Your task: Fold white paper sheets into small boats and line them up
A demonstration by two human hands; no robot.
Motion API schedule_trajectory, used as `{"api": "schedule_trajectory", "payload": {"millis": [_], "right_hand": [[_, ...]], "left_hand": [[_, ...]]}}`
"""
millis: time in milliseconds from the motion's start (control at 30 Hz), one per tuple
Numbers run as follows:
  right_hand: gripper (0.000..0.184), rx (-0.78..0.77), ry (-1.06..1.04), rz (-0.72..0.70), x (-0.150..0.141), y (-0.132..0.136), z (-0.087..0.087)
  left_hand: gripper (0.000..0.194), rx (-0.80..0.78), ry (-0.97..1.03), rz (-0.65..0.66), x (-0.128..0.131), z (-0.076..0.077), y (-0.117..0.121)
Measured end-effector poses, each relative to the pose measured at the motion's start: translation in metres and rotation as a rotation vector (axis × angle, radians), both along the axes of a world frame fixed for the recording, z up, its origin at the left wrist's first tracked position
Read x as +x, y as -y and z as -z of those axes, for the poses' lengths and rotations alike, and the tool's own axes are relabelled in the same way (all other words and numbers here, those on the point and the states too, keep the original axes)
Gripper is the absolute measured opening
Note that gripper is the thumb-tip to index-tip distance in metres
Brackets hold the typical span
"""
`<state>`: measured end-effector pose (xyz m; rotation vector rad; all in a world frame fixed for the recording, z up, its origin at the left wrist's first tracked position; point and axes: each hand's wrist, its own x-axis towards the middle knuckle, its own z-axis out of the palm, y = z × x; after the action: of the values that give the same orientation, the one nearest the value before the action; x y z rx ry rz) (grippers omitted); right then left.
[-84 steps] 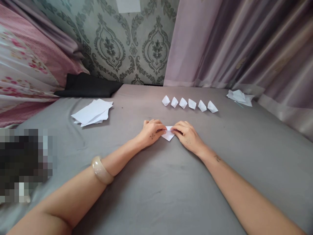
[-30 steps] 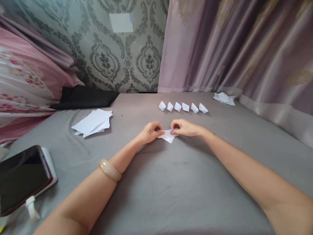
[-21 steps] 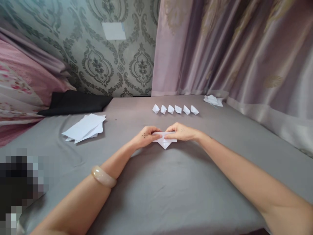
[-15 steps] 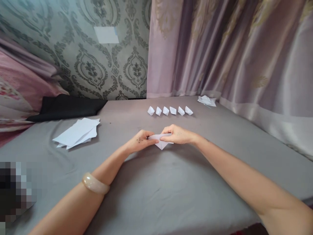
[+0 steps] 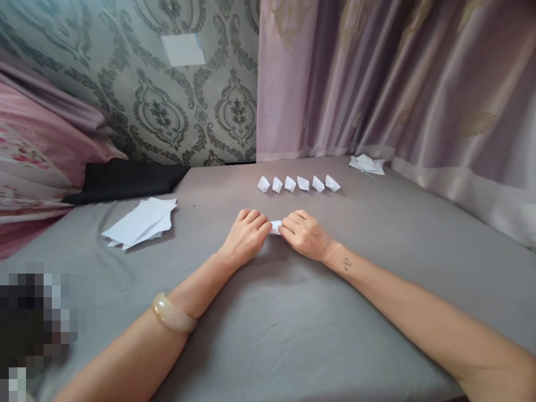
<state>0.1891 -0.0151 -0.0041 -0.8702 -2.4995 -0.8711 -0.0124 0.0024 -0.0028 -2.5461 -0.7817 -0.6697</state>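
Note:
A small folded piece of white paper (image 5: 275, 227) is gripped between my two hands above the grey sheet. My left hand (image 5: 248, 234) has its fingers closed on the paper's left end. On the right end, the fingers of my right hand (image 5: 305, 233) are curled around it. Only a short strip shows between the hands; the rest is hidden behind my fingers. Beyond my hands stands a row of several folded white paper boats (image 5: 290, 184).
To the left lies a stack of white paper sheets (image 5: 142, 223). Behind it is a folded black cloth (image 5: 129, 180). More paper scraps (image 5: 367, 163) lie far right by the curtain (image 5: 326, 78). A blurred-out object (image 5: 29, 324) sits at the lower left.
The paper was a triangle with its point toward me, pinched at its upper edge. Now my hands have turned over, knuckles up, and cover most of it. The camera view has shifted too.

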Motion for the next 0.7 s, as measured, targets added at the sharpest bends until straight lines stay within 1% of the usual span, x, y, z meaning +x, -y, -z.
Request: {"api": "schedule_trajectory", "payload": {"millis": [67,133,233,333,433,533,633,700], "right_hand": [[0.033,-0.024,0.026,-0.004,-0.002,0.0,0.006],[0.032,-0.104,0.011,0.028,-0.004,0.004,0.007],[0.026,-0.311,-0.101,0.138,-0.005,0.013,0.006],[0.02,-0.509,-0.288,0.218,-0.002,0.021,0.006],[0.018,-0.656,-0.476,0.267,0.003,0.023,0.008],[0.016,-0.773,-0.625,0.298,0.008,0.021,0.008],[0.016,-0.868,-0.752,0.342,0.01,0.018,0.006],[0.019,-0.915,-0.821,0.382,0.01,0.018,0.005]], "left_hand": [[0.024,-0.01,-0.076,-0.01,0.001,0.001,0.001],[0.024,-0.058,-0.125,-0.019,0.003,0.002,0.002],[0.026,-0.158,-0.151,-0.05,0.003,0.001,0.005],[0.029,-0.262,-0.132,-0.083,0.0,0.003,0.008],[0.028,-0.381,-0.018,-0.129,-0.004,0.008,0.009],[0.02,-0.546,0.15,-0.233,-0.006,0.011,0.009],[0.017,-0.74,0.278,-0.338,-0.006,0.009,0.005],[0.019,-0.867,0.352,-0.374,-0.006,0.006,0.002]]}}
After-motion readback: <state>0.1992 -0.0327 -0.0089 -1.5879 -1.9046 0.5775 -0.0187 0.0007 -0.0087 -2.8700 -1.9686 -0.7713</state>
